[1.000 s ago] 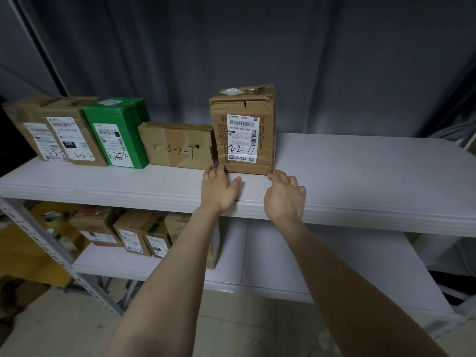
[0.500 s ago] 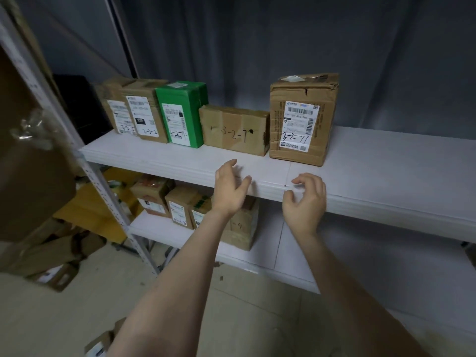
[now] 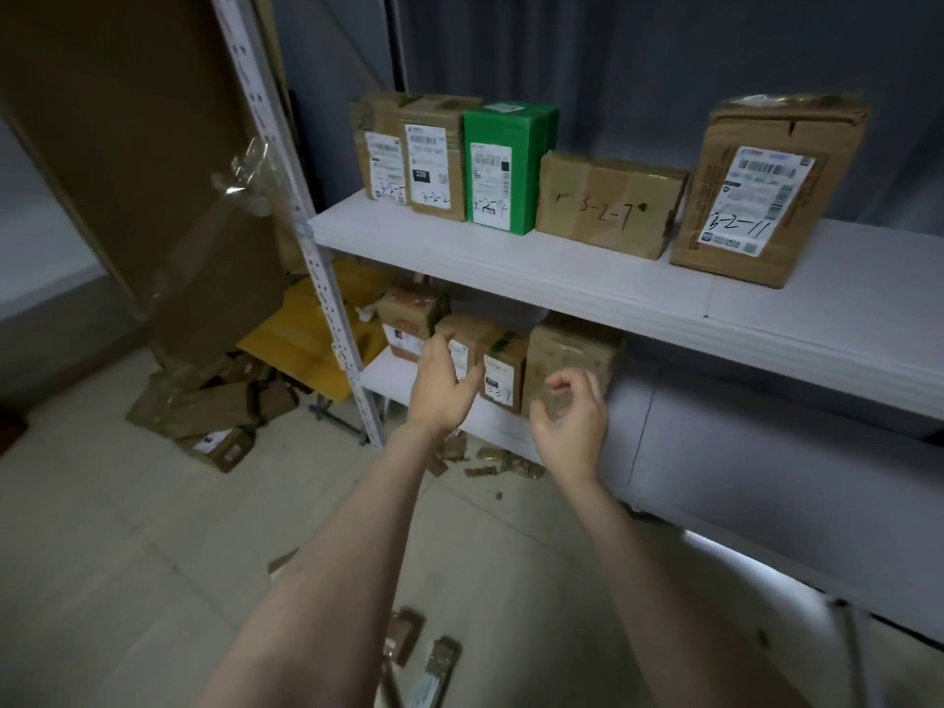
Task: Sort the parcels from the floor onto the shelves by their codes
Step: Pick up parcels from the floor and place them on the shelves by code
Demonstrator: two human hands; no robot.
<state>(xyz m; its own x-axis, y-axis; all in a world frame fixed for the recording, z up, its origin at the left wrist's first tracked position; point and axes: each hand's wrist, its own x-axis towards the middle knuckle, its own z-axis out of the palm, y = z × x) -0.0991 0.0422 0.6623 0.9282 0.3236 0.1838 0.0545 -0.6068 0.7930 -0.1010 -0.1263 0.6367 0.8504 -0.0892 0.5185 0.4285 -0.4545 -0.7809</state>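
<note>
two empty hands, held apart: my left hand has its fingers relaxed and my right hand curls loosely on nothing, both in front of the lower shelf. the parcels left to sort lie on the floor, a heap of brown boxes far left beyond the shelf post and some small parcels near my feet, blurred. they look like light, stiff cardboard, some of it crumpled and taped. i judge a grip across two opposite sides, label up, is safest. half a second ago my hands were at the front edge of the upper shelf; now they are lower, and my view has swung left and down. the 3-2-11 box stands where it was.
</note>
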